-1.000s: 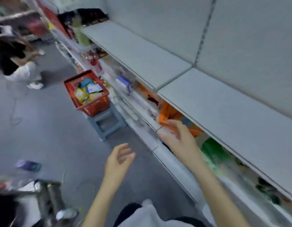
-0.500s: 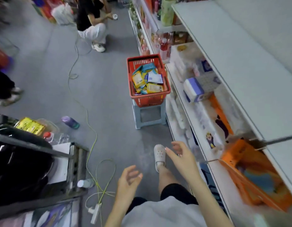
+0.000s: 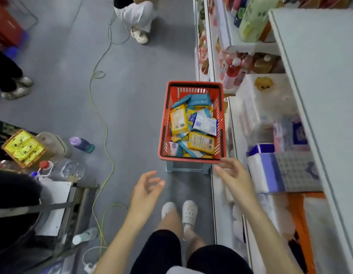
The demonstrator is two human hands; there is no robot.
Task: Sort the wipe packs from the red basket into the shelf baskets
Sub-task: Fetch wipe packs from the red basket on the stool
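Note:
The red basket (image 3: 163, 123) stands on a small grey stool (image 3: 186, 168) in the aisle, right against the shelves. It holds several wipe packs, among them a yellow pack (image 3: 178, 120), a white pack (image 3: 205, 124) and a blue pack (image 3: 199, 99). My left hand (image 3: 146, 191) hovers empty below the basket's near left corner, fingers relaxed. My right hand (image 3: 234, 176) is empty too, its fingertips just at the basket's near right corner. An orange shelf basket (image 3: 299, 216) shows at the lower right.
White shelving (image 3: 318, 80) runs along the right with bottles and tissue packs (image 3: 270, 171). A yellow-green cable (image 3: 104, 123) snakes over the grey floor. A trolley with clutter (image 3: 53, 196) stands at the left. Other people (image 3: 136, 14) are farther up the aisle.
My view has swung from the shelf to the red basket, which is now close in front. Both hands have come forward toward its near rim, still empty.

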